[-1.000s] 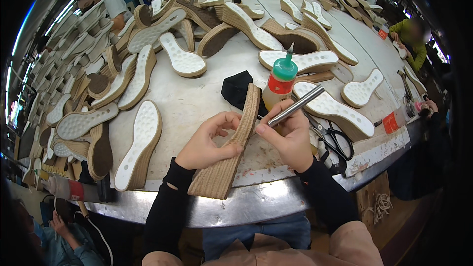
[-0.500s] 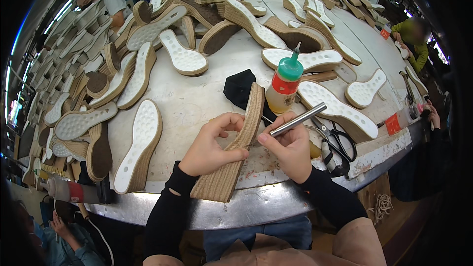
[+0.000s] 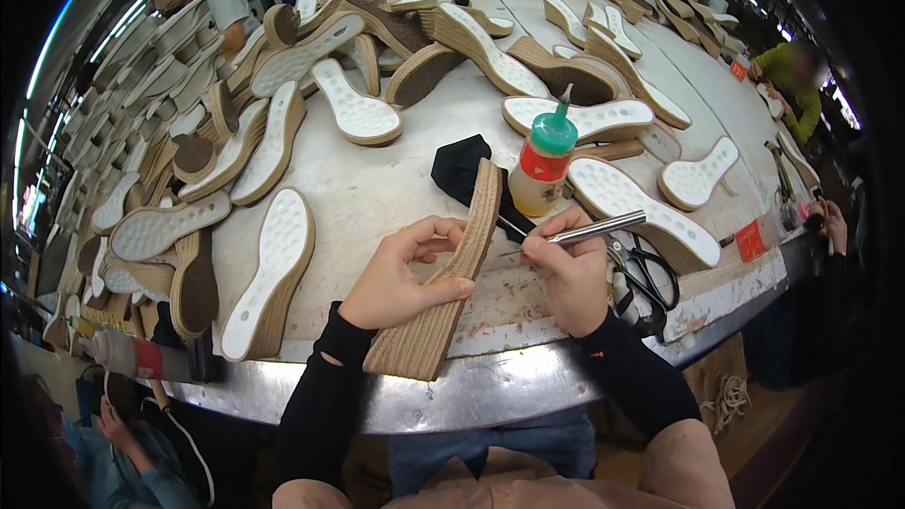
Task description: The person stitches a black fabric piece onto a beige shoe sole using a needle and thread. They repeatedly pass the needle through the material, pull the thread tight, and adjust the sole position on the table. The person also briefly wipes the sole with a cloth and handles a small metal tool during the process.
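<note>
My left hand [image 3: 401, 280] grips an espadrille wedge sole [image 3: 415, 344], tilted on its side with its braided jute wall facing up. The thumb lies across the jute and the fingers wrap behind. In my right hand [image 3: 571, 275] is a metal-handled awl [image 3: 608, 226], pinched between thumb and fingers. Its thin tip points left toward the wedge, with a small gap between them. Just beyond my hands stand a squeeze bottle [image 3: 541, 170] with a green cap and amber liquid, and a black cloth item [image 3: 459, 168]. Black-handled scissors [image 3: 652, 273] lie right of my right hand.
More wedge soles with white dimpled tops, such as one at my left [image 3: 269, 273] and one at right [image 3: 646, 207], crowd the white worktable [image 3: 358, 198]. Its metal edge [image 3: 452, 405] runs before me. Another bottle [image 3: 132, 355] lies at left. Co-workers sit around the table.
My right hand has moved right, drawing the awl's tip away from the wedge's jute wall. My left hand still holds the wedge in nearly the same place.
</note>
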The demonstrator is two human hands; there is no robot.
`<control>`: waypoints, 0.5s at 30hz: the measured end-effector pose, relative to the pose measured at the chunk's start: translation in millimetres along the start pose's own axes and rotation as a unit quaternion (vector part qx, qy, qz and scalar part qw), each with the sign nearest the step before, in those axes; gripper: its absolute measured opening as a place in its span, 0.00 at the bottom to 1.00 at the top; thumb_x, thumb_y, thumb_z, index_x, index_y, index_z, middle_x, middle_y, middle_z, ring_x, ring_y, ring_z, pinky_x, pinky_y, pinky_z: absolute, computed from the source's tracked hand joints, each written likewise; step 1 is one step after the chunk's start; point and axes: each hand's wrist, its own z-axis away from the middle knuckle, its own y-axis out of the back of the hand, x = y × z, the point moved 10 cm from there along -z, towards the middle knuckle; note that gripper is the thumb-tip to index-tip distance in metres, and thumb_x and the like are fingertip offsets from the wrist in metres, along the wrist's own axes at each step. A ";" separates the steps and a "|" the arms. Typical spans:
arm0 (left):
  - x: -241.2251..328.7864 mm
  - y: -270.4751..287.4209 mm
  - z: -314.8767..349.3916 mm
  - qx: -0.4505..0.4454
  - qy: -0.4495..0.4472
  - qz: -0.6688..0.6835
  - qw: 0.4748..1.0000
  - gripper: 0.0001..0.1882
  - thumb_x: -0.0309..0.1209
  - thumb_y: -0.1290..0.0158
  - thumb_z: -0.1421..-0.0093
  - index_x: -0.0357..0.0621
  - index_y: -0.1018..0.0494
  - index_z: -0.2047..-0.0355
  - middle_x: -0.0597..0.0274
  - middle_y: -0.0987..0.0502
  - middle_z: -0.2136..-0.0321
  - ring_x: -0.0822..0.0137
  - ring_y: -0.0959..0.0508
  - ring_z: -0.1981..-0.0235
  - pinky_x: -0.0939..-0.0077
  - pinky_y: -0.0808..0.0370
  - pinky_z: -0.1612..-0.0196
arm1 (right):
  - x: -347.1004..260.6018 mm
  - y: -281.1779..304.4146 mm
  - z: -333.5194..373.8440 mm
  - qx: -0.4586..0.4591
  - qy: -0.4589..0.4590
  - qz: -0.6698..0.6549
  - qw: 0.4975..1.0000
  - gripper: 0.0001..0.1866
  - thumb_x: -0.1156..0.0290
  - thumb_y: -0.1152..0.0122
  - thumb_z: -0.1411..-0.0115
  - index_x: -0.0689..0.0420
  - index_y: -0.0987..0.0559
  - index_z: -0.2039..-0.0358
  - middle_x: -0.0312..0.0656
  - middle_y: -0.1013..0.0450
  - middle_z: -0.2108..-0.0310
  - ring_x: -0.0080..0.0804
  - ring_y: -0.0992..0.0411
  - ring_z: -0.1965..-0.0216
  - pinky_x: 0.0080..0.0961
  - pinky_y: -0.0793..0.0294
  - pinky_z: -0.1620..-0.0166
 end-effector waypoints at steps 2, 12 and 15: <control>4.2 5.4 5.8 0.001 -0.002 -0.017 1.000 0.26 0.29 0.32 0.54 0.39 0.30 0.55 0.62 0.26 0.55 0.70 0.27 0.54 0.74 0.32 0.46 | -7.9 -2.2 -1.6 -0.010 0.020 -0.008 1.000 0.12 0.83 0.36 0.49 0.60 0.30 0.68 0.40 0.26 0.71 0.22 0.28 0.71 0.18 0.27 0.64; 8.0 21.5 28.8 0.058 0.022 -0.022 0.998 0.18 0.26 0.35 0.53 0.33 0.22 0.61 0.58 0.21 0.63 0.71 0.21 0.62 0.77 0.26 0.53 | -33.3 -46.6 21.7 -0.121 0.220 0.195 0.948 0.12 0.85 0.37 0.50 0.59 0.29 0.70 0.40 0.26 0.69 0.28 0.30 0.59 0.25 0.31 0.53; 11.9 20.6 29.3 0.067 -0.010 -0.021 0.997 0.16 0.26 0.35 0.52 0.34 0.22 0.62 0.58 0.21 0.64 0.71 0.21 0.62 0.78 0.26 0.54 | -28.4 -48.0 23.5 -0.114 0.211 0.210 0.948 0.11 0.84 0.36 0.50 0.58 0.28 0.71 0.39 0.25 0.71 0.31 0.32 0.55 0.28 0.33 0.52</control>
